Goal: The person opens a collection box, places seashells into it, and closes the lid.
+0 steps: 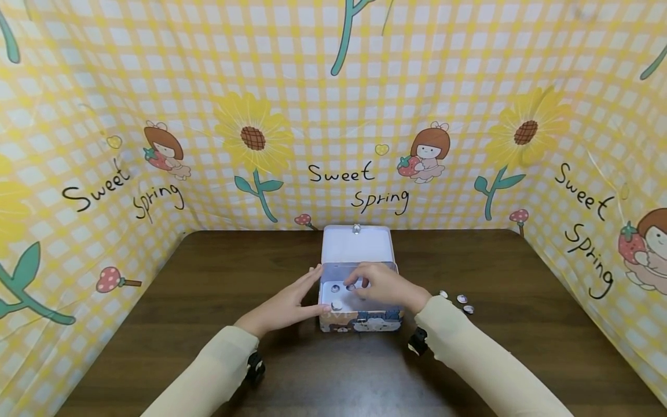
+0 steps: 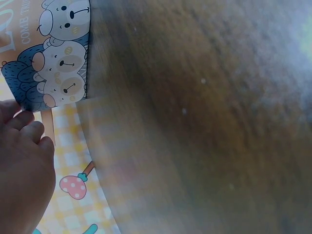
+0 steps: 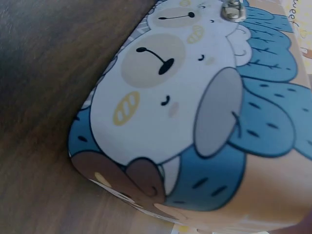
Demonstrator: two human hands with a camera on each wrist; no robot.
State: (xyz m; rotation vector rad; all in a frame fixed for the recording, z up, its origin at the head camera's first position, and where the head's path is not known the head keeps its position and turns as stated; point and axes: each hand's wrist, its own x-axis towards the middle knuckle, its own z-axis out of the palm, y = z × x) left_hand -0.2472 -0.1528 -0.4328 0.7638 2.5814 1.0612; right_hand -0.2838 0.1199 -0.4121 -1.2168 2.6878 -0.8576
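An open tin box [image 1: 359,253] with a white inside and cartoon bears on its outside stands near the middle of the table, lid tipped back. My left hand [image 1: 283,304] holds the box's left side, thumb at the front rim and fingers toward the back corner. Reaching into the box from the right, my right hand [image 1: 383,284] has bent fingers around a small shiny round piece [image 1: 351,287], seemingly pinched. Two similar pieces, one small [image 1: 335,288] and one larger [image 1: 336,304], lie on the box floor. The right wrist view shows only the printed box outside [image 3: 146,92].
Several small shiny pieces [image 1: 462,299] lie on the dark wooden table [image 1: 234,258] to the right of the box, partly beside my right sleeve. A yellow checked cloth [image 1: 333,104] hangs behind and along both sides of the table.
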